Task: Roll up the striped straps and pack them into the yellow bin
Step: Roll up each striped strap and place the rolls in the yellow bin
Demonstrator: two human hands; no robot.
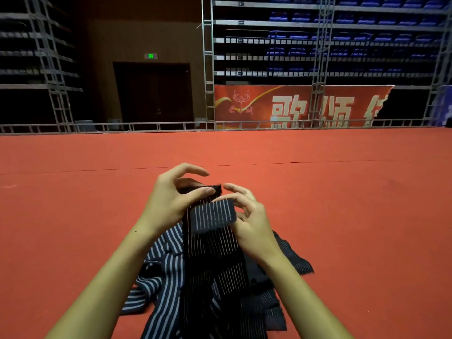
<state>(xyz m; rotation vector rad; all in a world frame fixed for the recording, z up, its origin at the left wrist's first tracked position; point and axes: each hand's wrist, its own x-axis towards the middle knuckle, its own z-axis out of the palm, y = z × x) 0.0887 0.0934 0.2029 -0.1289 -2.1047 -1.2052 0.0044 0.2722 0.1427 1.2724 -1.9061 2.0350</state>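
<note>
A person seated on a red carpet (73,216) worked a dark striped strap (212,241) between both hands, apparently starting its first turn. At left, loose straps (161,265) with broad pale stripes lay heaped under the forearms, within reach for later rolling. The left hand (171,199) pinched the strap's upper end, thumb laid across the cloth and fingers curled behind, seemingly to hold it taut. The strap's tip (212,215) was folded over toward the person, its thin stripes running crosswise to the length below. The right hand (247,216) gripped that fold from the side, fingers curved over its edge, likely to tuck it tight. More dark cloth (293,260) trailed right. The yellow bin was out of view
</note>
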